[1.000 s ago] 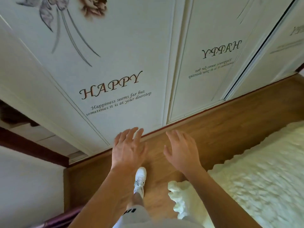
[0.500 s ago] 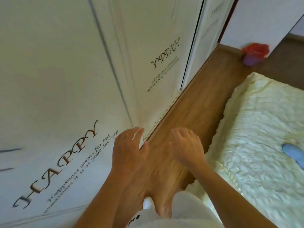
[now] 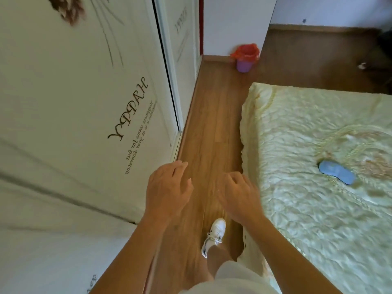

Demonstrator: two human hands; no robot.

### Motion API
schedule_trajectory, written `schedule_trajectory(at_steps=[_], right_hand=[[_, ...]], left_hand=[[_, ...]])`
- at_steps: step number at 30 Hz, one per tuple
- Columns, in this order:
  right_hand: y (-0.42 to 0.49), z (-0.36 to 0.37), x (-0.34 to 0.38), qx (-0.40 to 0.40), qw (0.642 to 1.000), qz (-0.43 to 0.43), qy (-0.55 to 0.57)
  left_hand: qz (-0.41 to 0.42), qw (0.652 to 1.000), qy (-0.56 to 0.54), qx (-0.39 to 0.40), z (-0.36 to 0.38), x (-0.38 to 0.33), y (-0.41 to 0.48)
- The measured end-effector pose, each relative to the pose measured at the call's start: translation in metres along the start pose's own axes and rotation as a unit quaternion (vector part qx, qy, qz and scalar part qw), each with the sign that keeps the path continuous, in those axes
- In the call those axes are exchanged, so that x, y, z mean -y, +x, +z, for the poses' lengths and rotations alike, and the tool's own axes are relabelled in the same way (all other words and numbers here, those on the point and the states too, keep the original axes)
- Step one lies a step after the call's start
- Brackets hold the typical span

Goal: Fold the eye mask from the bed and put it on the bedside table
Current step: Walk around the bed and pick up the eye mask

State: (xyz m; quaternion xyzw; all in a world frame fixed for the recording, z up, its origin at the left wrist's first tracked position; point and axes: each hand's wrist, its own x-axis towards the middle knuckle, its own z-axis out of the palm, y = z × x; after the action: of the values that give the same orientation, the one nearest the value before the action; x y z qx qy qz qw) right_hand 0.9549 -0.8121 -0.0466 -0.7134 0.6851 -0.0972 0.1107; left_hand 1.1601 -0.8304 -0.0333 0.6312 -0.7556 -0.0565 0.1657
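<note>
pretty narrow strip of wood floor (image 3: 214, 115) here, wardrobe doors (image 3: 89, 107) tight on the left and the bed (image 3: 297, 209) edge on the right. both hands, left hand (image 3: 167, 194) and right hand (image 3: 237, 198), hang empty over that gap. bed top is wide open around the eye mask (image 3: 337, 171). small purple bin (image 3: 245, 58) sits at the far end.

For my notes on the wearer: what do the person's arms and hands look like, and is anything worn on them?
Both forearms are bare, with no sleeves in view. The left hand and right hand wear no gloves, and no rings, watch or bracelet can be seen. No markings show on them.
</note>
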Motion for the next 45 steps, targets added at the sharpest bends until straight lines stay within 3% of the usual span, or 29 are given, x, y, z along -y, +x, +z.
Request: schedule_trajectory(at_steps=[9, 19, 23, 33, 37, 45], right_hand=[[0.148, -0.028, -0.094, -0.047, 0.99, 0.13, 0.025], [0.216, -0.053, -0.215, -0.093, 0.952, 0.29, 0.001], [0.222, -0.055, -0.263, -0.107, 0.924, 0.367, -0.003], [0.25, -0.091, -0.345, -0.138, 0.814, 0.564, -0.03], [0.257, -0.092, -0.372, -0.15, 0.781, 0.606, -0.029], [0.24, -0.072, -0.419, -0.161, 0.752, 0.639, -0.028]], left_hand=[[0.105, 0.992, -0.048, 0.039, 0.044, -0.071, 0.214], [0.265, 0.954, -0.093, 0.105, 0.116, -0.176, 0.357], [0.35, 0.92, -0.101, 0.146, 0.153, -0.228, 0.405], [0.527, 0.809, -0.085, 0.247, 0.23, -0.361, 0.518], [0.589, 0.762, -0.072, 0.258, 0.257, -0.406, 0.546], [0.698, 0.658, -0.052, 0.276, 0.316, -0.49, 0.546]])
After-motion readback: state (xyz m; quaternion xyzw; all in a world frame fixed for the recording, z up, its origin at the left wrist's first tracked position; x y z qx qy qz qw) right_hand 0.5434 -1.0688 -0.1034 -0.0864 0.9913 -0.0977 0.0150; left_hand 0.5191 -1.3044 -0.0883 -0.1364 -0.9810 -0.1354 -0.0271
